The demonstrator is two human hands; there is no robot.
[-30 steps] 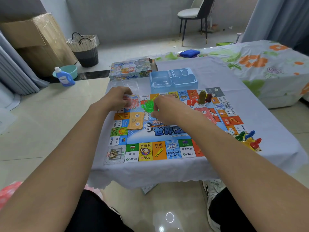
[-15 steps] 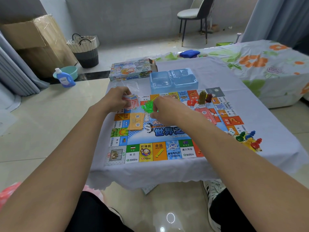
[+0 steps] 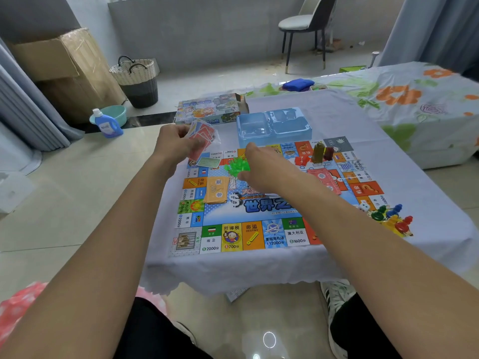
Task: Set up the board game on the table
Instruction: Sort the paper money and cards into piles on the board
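Observation:
The colourful game board (image 3: 259, 234) lies flat on the cloth-covered table (image 3: 337, 117). My left hand (image 3: 172, 146) grips a clear packet of red cards (image 3: 202, 137) above the board's far left corner. A green card (image 3: 208, 161) lies on the board just below it. My right hand (image 3: 261, 167) has its fingers curled round a cluster of green plastic pieces (image 3: 237, 167) over the board's middle. An orange card stack (image 3: 216, 190) and a red card stack (image 3: 324, 180) lie on the board.
A blue plastic tray (image 3: 274, 125) and the game box (image 3: 210, 108) sit beyond the board. Red houses (image 3: 302, 159) and a brown tower (image 3: 318, 152) stand at the far side. Coloured pawns (image 3: 391, 218) and a white die (image 3: 364, 206) lie at the right.
My left hand has lifted the card packet up off the board, and a green card now shows beneath it. My right hand has stayed by the green pieces.

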